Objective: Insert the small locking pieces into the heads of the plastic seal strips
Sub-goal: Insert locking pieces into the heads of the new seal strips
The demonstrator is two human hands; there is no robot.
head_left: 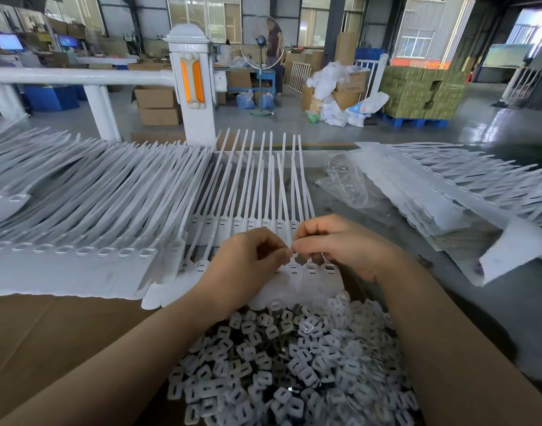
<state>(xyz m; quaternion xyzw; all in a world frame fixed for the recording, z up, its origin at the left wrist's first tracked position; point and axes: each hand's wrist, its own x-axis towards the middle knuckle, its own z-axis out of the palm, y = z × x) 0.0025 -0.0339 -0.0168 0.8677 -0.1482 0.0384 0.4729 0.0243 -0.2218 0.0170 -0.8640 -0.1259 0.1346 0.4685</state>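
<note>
A sheet of joined white seal strips (265, 192) lies in front of me, its tails pointing away and its heads (311, 267) toward me. My left hand (248, 262) and my right hand (337, 241) meet above the heads, fingertips pinched together around a small white locking piece (292, 249) that is mostly hidden. A heap of small white locking pieces (288, 358) with rectangular holes lies on the brown cardboard (48, 339) between my forearms. Three heads right of my left hand show open slots.
A fanned stack of strip sheets (79, 210) lies at the left, another stack (448, 192) at the right, with a crumpled clear plastic bag (346, 182) between. Beyond the table stand a white post and rail (192, 84), cartons, a fan and a person far off.
</note>
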